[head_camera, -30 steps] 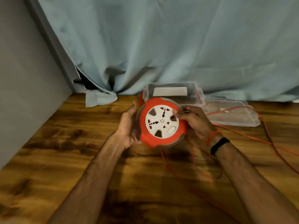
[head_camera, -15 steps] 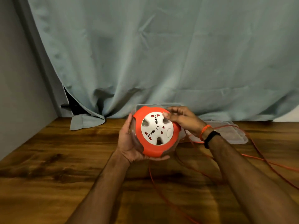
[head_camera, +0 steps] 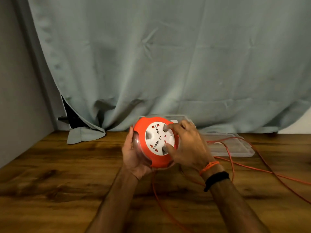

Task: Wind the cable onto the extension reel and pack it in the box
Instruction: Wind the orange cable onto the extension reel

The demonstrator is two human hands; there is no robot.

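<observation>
An orange extension reel [head_camera: 143, 130] with a white socket face is held up above the wooden table, face tilted toward me. My left hand [head_camera: 133, 157] cups its clear back and lower rim from the left. My right hand [head_camera: 186, 147] lies across the white face, a fingertip and the thumb set in two of its recesses. A thin orange cable [head_camera: 235, 165] hangs from the reel's underside and trails loose across the table to the right. The clear plastic box [head_camera: 186, 119] stands behind the reel, mostly hidden by it.
A clear flat lid [head_camera: 234, 147] lies on the table right of the box, with cable looped over it. A grey-blue curtain [head_camera: 168, 64] hangs along the back edge. A grey wall [head_camera: 18, 98] bounds the left side. The wooden table [head_camera: 58, 190] stretches in front.
The reel has been lifted and tilted more upright. My right hand shifted from the reel's upper right rim onto the white face, and the face has turned. The camera has tilted up.
</observation>
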